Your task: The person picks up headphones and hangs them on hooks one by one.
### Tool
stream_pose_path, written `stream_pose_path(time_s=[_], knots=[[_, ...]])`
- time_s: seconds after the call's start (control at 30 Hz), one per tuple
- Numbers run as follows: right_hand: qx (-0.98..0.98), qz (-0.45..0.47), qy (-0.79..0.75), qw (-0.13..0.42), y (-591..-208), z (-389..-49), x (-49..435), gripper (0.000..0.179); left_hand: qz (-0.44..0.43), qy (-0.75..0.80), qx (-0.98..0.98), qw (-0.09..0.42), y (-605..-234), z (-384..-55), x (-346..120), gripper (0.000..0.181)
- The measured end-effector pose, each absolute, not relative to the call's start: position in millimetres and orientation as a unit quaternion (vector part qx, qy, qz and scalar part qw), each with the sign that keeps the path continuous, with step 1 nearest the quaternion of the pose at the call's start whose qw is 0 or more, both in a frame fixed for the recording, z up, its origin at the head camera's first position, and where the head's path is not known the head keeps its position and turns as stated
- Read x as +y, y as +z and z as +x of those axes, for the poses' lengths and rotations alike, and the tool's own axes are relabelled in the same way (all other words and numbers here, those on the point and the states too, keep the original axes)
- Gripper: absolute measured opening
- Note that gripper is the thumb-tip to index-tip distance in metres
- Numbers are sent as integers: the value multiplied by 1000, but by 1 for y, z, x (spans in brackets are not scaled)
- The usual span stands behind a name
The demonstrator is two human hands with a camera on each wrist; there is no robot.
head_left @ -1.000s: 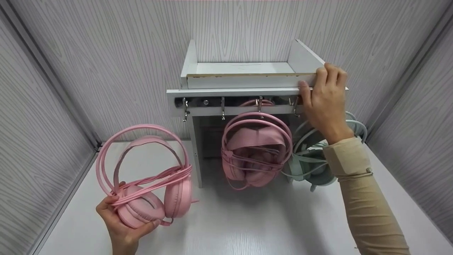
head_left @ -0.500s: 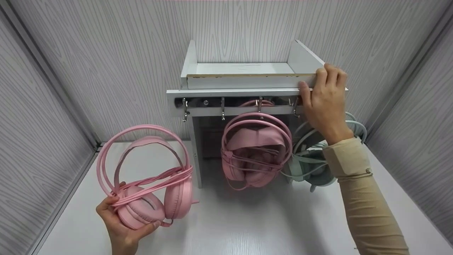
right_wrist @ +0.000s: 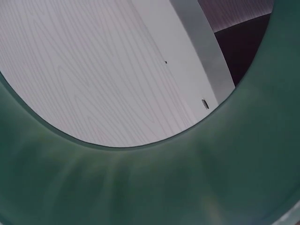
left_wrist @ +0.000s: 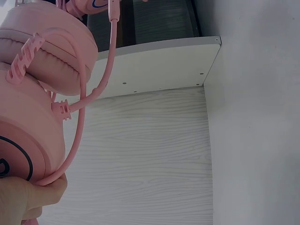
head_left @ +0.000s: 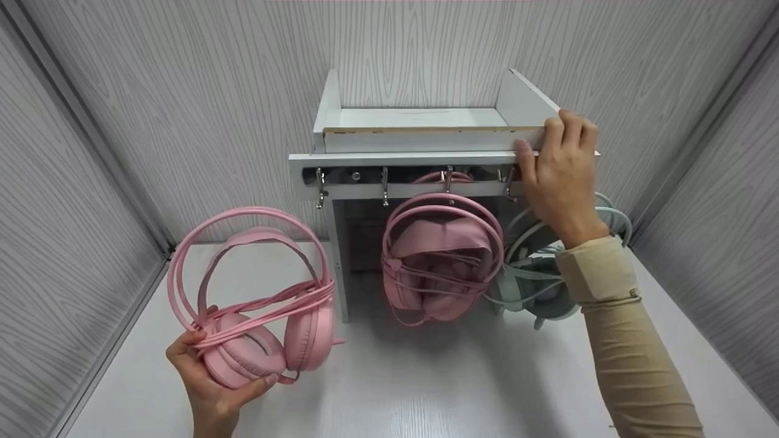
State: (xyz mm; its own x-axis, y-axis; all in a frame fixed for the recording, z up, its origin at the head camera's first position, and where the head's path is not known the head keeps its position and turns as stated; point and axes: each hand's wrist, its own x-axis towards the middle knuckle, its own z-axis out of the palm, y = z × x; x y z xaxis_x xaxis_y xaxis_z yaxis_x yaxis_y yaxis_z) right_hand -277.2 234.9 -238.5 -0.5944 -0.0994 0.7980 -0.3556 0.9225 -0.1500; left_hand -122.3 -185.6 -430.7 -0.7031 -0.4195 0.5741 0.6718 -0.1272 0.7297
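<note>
In the head view, my left hand [head_left: 210, 389] holds a pink headset [head_left: 309, 344] by one ear cup, its cable wound across both cups and the headband uppermost. The left wrist view shows the headset [left_wrist: 28, 115] close up, with fingers [left_wrist: 47, 194] around the cup. My right hand [head_left: 563, 173] grips the front right corner of a white shelf [head_left: 420, 143], thumb on the front and fingers over the top. A second pink headset [head_left: 441, 237] hangs below a hook [head_left: 448, 182]. Partly behind my right wrist hangs a green headset [head_left: 538, 295].
A metal strip with several hooks [head_left: 384, 185] runs along the shelf's front. The shelf stands on a white tabletop [head_left: 389, 389] against a wood-grain wall [head_left: 243, 121], with side panels left and right. Green padding [right_wrist: 140, 187] fills much of the right wrist view.
My left hand has tilted and raised the pink headset slightly, moving it a little to the right. My right hand keeps its grip on the shelf corner.
</note>
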Motion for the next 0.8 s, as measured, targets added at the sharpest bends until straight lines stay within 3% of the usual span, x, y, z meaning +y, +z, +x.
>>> stream_pose_path(time_s=[0.33, 0.8], knots=[[-882, 125, 149, 429, -238, -275, 236, 53, -150, -737, -546, 370, -428, -123, -187, 101], [-882, 127, 154, 427, -237, -273, 231, 53, -135, -737, -548, 371, -426, -118, -186, 101]])
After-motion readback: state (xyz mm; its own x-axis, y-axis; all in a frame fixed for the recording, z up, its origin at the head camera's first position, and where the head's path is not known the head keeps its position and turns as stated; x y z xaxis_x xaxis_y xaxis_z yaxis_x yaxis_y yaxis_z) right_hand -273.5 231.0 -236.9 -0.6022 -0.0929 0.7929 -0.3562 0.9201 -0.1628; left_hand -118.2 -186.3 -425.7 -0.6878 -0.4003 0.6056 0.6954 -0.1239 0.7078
